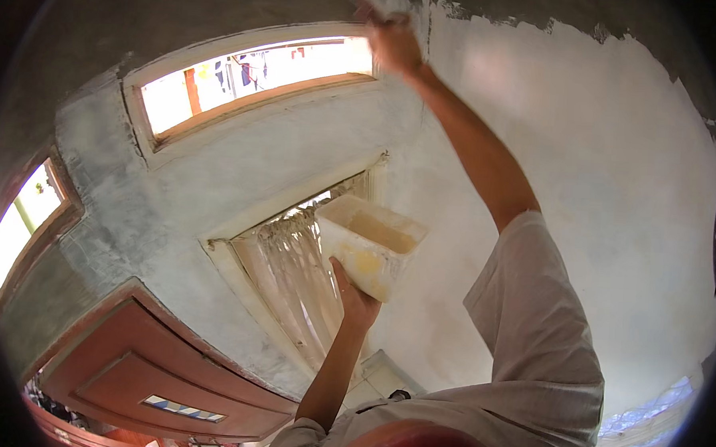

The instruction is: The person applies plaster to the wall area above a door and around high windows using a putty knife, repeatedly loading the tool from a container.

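In the middle of the view, my left hand (358, 303) grips a paint-smeared, whitish plastic tub (364, 256) from below and the side. The tub is rectangular, open at the top and tilted, with yellowish stains and a pale coating inside. High above it, my right hand (396, 45) reaches to the upper wall beside the window's top right corner. Its fingers are closed on a paintbrush (369, 7), which is blurred, its pale end at the edge between white paint and grey surface.
A long, narrow window (256, 79) is set high in the wall. Below it a curtain (292, 268) hangs in another frame. A reddish-brown door (160, 367) stands at lower left, near a side window (27, 217). White paint with a ragged border covers the right wall (585, 153).
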Available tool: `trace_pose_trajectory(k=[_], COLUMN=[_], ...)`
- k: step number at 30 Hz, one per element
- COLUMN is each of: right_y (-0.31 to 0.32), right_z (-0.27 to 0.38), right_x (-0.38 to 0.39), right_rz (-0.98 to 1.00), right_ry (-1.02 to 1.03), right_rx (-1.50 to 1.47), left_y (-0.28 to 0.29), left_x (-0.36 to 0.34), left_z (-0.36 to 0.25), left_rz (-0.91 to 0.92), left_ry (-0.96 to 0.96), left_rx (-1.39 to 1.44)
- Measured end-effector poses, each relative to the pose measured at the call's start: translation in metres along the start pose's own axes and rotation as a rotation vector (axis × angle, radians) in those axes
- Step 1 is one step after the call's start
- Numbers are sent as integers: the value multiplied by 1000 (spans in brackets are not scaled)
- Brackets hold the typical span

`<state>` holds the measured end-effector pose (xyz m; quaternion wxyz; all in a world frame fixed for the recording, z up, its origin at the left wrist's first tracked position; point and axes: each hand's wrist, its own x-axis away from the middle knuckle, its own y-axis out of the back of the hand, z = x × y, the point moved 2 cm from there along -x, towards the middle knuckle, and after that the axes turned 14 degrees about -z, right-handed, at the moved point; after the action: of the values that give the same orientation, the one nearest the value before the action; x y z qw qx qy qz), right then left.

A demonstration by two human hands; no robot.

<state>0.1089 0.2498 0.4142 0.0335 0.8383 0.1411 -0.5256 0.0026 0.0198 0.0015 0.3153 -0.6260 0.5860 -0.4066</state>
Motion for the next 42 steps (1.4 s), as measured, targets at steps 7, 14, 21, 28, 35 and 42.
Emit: trace_pose_trajectory(k=[7, 14, 21, 28, 35, 42], right_y=[154, 324, 407, 436, 428, 426], right_z=[84, 144, 187, 269, 255, 239], right_x=[159, 310, 347, 367, 367, 362], right_rz=[-53, 329, 710, 1159, 1187, 1126], right_ry=[-266, -1854, -1798, -694, -1062, -1062], right_rx=[-469, -1116, -1071, -635, -733, -825], left_y=[67, 177, 215, 219, 193, 206], left_x=[30, 77, 89, 115, 137, 137], left_z=[19, 47, 81, 125, 124, 128], left_rz=[-140, -334, -348, -239, -322, -389], left_ry=[27, 68, 233, 171, 28, 116], left_rx=[101, -15, 14, -36, -121, -49])
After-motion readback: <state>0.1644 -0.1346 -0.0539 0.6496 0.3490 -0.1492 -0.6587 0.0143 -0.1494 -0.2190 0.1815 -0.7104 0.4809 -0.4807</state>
